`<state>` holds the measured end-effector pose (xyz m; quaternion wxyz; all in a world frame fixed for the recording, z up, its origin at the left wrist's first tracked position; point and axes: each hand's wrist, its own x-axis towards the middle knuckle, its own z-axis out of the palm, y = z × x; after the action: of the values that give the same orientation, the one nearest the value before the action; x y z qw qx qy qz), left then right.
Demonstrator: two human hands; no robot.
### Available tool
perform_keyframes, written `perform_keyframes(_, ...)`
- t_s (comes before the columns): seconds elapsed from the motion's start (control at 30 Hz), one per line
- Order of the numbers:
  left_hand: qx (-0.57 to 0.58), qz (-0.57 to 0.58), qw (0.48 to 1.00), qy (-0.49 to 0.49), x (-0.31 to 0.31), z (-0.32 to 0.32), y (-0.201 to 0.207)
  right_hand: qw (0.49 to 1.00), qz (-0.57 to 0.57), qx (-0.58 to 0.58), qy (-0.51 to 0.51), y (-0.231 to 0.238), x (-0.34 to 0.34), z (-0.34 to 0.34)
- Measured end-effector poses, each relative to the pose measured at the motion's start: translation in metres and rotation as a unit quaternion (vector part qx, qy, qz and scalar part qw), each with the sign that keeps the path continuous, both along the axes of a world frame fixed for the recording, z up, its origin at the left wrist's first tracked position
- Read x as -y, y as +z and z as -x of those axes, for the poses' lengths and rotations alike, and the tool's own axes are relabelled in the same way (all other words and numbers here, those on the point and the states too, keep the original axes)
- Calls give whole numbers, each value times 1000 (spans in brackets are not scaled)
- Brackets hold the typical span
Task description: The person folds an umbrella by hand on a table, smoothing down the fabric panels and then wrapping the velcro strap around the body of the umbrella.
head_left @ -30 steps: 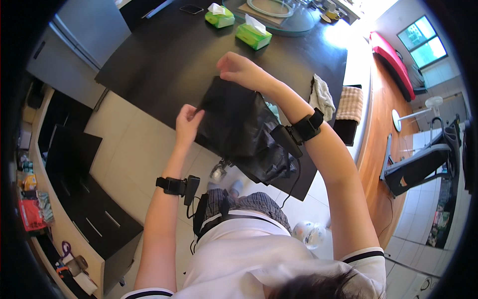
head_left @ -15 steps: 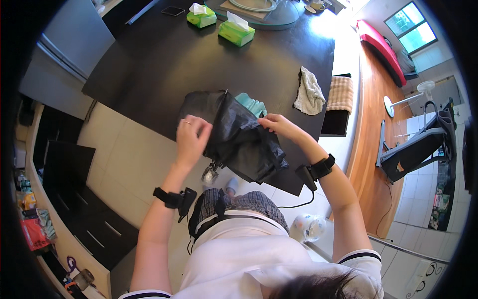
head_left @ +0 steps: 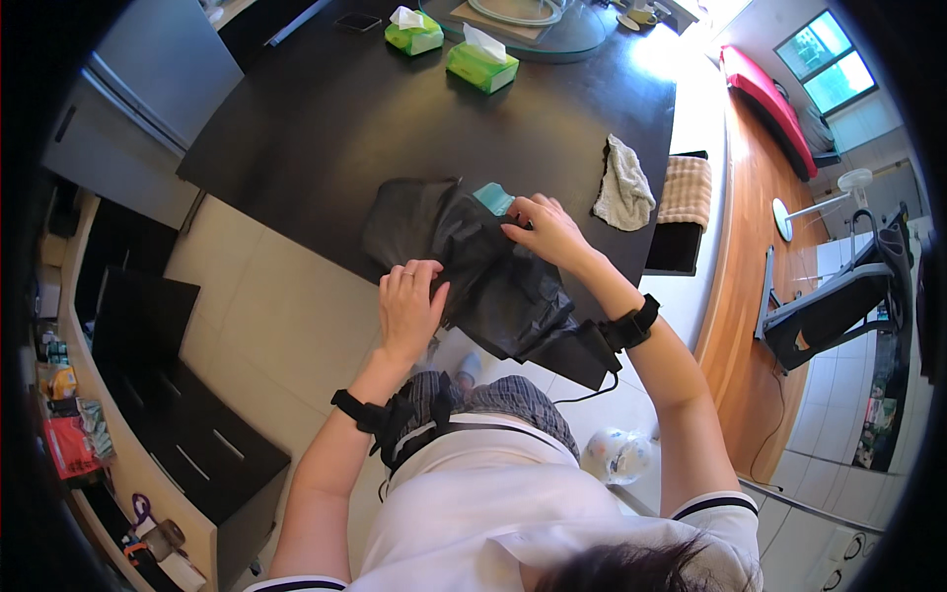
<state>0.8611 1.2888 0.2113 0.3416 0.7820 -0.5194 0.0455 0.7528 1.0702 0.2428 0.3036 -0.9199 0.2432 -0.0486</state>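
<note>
Black, thin, slightly shiny fabric (head_left: 498,281) lies in loose folds across the table's front edge, looking like a slack umbrella canopy. At its far side a piece of teal material (head_left: 493,198) peeps out; its kind is unclear. My right hand (head_left: 545,232) has its fingers curled onto the black fabric beside the teal piece, gripping a fold. Over the near left edge of the fabric is my left hand (head_left: 410,304), fingers bent, its thumb standing apart from them. Whether its fingertips touch the cloth is hard to make out.
On the dark table (head_left: 326,148) stand a green tissue box (head_left: 481,71) and another tissue box (head_left: 413,37), near a round glass turntable (head_left: 552,44). A crumpled pale cloth (head_left: 624,185) lies at the right edge. A black stool with a checked cushion (head_left: 683,192) stands beside the table.
My left hand has come down and right, nearer the fabric. My right hand has moved up over its far edge, and less of the teal material shows. The view has shifted slightly.
</note>
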Motion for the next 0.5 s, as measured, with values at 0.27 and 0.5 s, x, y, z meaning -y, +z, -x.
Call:
perform_keyframes(0.27, -271, 27, 959, 78, -10, -3, -21, 946, -269, 161, 85, 9, 0, -27)
perform_keyframes(0.5, -302, -6, 953, 33, -9, -5, -29, 953, -233, -186, 57, 21, -5, -37)
